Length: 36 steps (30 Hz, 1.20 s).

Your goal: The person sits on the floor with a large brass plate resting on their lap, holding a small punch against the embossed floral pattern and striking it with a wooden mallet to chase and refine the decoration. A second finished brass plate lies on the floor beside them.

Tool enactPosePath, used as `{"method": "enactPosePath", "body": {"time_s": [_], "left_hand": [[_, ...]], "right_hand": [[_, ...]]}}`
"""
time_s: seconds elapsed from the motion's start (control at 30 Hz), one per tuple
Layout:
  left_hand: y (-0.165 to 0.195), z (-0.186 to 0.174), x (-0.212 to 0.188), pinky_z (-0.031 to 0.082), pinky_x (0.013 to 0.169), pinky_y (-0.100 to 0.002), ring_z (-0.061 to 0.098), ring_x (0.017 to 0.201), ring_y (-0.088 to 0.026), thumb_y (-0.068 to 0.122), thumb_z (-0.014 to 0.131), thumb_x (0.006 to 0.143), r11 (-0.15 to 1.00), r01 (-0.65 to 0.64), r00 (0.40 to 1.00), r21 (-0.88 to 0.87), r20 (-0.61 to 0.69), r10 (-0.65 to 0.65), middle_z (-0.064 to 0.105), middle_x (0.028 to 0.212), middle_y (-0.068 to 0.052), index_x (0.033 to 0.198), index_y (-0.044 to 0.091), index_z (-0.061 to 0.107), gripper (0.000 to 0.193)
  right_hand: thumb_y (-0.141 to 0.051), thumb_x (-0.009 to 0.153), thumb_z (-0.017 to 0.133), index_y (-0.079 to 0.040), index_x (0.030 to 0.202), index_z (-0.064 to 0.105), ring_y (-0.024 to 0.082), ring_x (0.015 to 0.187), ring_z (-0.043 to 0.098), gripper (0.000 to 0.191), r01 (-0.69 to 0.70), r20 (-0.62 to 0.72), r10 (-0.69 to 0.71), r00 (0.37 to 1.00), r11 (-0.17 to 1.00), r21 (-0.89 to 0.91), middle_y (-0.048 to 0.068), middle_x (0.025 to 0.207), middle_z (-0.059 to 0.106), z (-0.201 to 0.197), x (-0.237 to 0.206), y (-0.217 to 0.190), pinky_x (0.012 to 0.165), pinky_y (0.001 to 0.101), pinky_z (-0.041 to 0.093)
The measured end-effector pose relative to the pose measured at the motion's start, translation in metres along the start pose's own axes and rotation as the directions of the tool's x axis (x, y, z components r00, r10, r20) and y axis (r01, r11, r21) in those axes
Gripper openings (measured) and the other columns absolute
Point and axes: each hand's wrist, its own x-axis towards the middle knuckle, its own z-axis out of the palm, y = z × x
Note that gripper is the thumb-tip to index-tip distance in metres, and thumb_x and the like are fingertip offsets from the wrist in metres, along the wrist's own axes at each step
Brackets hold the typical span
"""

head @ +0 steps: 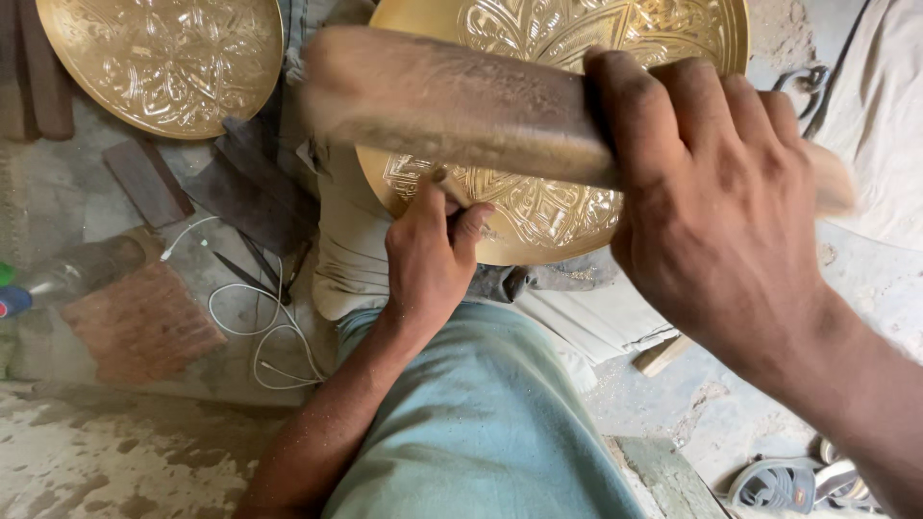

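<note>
Right hand clenched round a wooden mallet, raised and blurred. Left hand pinching a small punch against the brass plate on the lap. Pattern covering most of the plate already; near rim seemingly left.

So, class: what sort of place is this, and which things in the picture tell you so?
Probably a metal craft workshop, worked on the floor: an engraved brass plate under the left hand, a wooden mallet in the right hand, a second plate nearby.

Dusty concrete floor; on it white cable, brick, sandals, possibly scissors.
</note>
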Motion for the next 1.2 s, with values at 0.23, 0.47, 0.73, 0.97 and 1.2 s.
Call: {"method": "enactPosePath", "body": {"time_s": [0.23,0.47,0.73,0.97,1.2], "left_hand": [[0.002,0.002,0.005,0.053,0.067,-0.043,0.072,0.079,-0.031,0.018,0.076,0.096,0.998,0.011,0.999,-0.055,0.051,-0.009,0.070,0.083,-0.010,0.098,0.003,0.055,0.026],[0.003,0.002,0.004,0.053,0.065,-0.044,0.072,0.077,-0.034,0.018,0.078,0.093,0.997,0.075,0.995,-0.012,0.061,-0.074,0.071,0.082,-0.011,0.104,0.001,0.055,0.031],[0.001,0.004,-0.006,0.053,0.062,-0.041,0.072,0.069,-0.029,0.022,0.075,0.097,0.997,0.070,0.997,-0.017,0.035,-0.069,0.070,0.076,-0.009,0.096,0.001,0.054,0.030],[0.001,0.005,-0.013,0.055,0.060,-0.037,0.073,0.065,-0.022,0.024,0.072,0.100,0.992,0.105,0.994,-0.076,0.025,-0.103,0.070,0.074,-0.006,0.102,0.002,0.055,0.027],[0.002,0.010,-0.024,0.057,0.060,-0.033,0.077,0.069,-0.018,0.025,0.070,0.102,0.970,0.183,0.983,-0.162,0.004,-0.184,0.071,0.078,-0.004,0.103,0.003,0.053,0.028]], "right_hand": [[-0.008,0.107,0.060,-0.011,0.126,0.066,0.017,0.082,0.062,0.020,-0.039,0.047,0.039,0.998,0.999,-0.015,0.004,0.099,0.067,0.003,-0.006,0.008,0.079,0.0342,0.046],[-0.010,0.101,0.060,-0.013,0.128,0.065,0.017,0.083,0.061,0.028,-0.042,0.120,0.043,0.992,0.999,-0.012,0.001,0.098,0.062,0.002,-0.003,0.004,0.077,0.0328,0.043],[-0.026,0.104,0.068,-0.018,0.113,0.072,0.017,0.080,0.064,0.013,0.122,0.156,-0.096,0.983,0.978,-0.169,-0.001,0.085,0.061,-0.011,0.006,0.004,0.080,0.0356,0.047],[-0.026,0.107,0.060,-0.017,0.124,0.066,0.013,0.090,0.060,0.020,0.141,-0.054,-0.156,0.986,0.965,-0.222,-0.005,0.101,0.061,-0.012,-0.001,0.001,0.091,0.0328,0.043],[-0.038,0.108,0.054,-0.020,0.120,0.068,0.011,0.077,0.057,0.026,0.219,0.112,-0.192,0.975,0.916,-0.335,-0.007,0.085,0.061,-0.013,0.003,-0.003,0.080,0.0331,0.045]]}}
